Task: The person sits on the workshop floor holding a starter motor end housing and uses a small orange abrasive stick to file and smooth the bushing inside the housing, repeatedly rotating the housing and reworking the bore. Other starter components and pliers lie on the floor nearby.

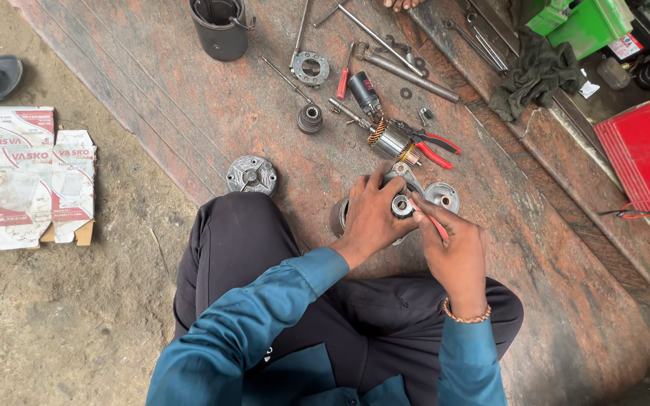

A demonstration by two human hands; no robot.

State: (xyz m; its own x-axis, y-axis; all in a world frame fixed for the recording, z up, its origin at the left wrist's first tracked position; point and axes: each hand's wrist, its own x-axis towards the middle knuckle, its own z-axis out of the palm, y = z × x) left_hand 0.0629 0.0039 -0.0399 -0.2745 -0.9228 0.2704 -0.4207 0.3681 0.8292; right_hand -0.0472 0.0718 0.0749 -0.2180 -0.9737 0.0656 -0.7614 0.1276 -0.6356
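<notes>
The left hand [370, 214] wraps closed around a round grey metal motor housing [402, 206] held just above the reddish stone slab [189, 105]. The right hand [453, 248] pinches a thin red-handled tool [436, 224], its tip touching the housing's centre.

Crowded at twelve o'clock by armature [391, 140] and red-handled pliers [432, 147]; hemmed at one o'clock by round metal cap [443, 196]. Blocked at nine o'clock by finned end cover [251, 175]. Open stone floor [551, 248] toward three o'clock.

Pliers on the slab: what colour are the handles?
Red, seen in the head view: the pliers lie beyond both hands.
</notes>
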